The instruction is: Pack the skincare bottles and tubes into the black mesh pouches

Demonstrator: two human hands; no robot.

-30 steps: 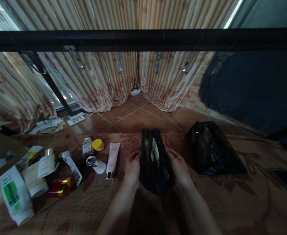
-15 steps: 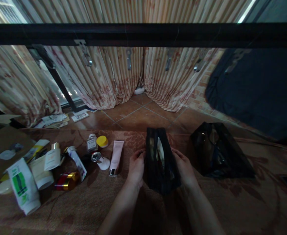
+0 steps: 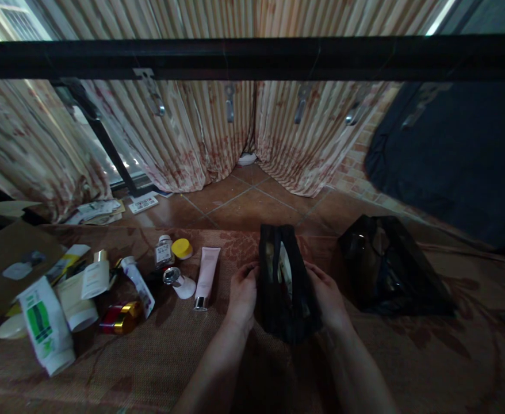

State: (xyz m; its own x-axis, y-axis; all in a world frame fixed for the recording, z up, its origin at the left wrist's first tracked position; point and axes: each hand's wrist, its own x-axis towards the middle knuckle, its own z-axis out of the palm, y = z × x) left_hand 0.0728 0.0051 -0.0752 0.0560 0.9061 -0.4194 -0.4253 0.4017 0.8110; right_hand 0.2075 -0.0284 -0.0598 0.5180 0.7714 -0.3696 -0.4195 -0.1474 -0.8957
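A black zip pouch (image 3: 274, 310) stands on the brown patterned cloth (image 3: 157, 362), its top gaping, with pale items partly visible inside. My left hand (image 3: 243, 293) is closed on the pouch's left side, and my right hand (image 3: 326, 296) grips the right side; some fingertips are hidden against it. Left of my left hand lies a pink tube (image 3: 207, 276) with a silver cap. Beside that are a white bottle with a silver cap (image 3: 179, 283), a yellow-lidded jar (image 3: 182, 248) and a small labelled bottle (image 3: 164, 253).
A second black bag (image 3: 408, 282) sits at the right. Several tubes and bottles, including a green-and-white tube (image 3: 41, 325) and a red-and-gold jar (image 3: 121, 318), cluster at left near a cardboard box (image 3: 11, 247). A dark bar with hooks (image 3: 252, 57) crosses above, before striped curtains (image 3: 183, 138).
The whole view has shifted slightly, so things appear a little further right. Both hands keep their hold on the pouch, which looks otherwise unchanged.
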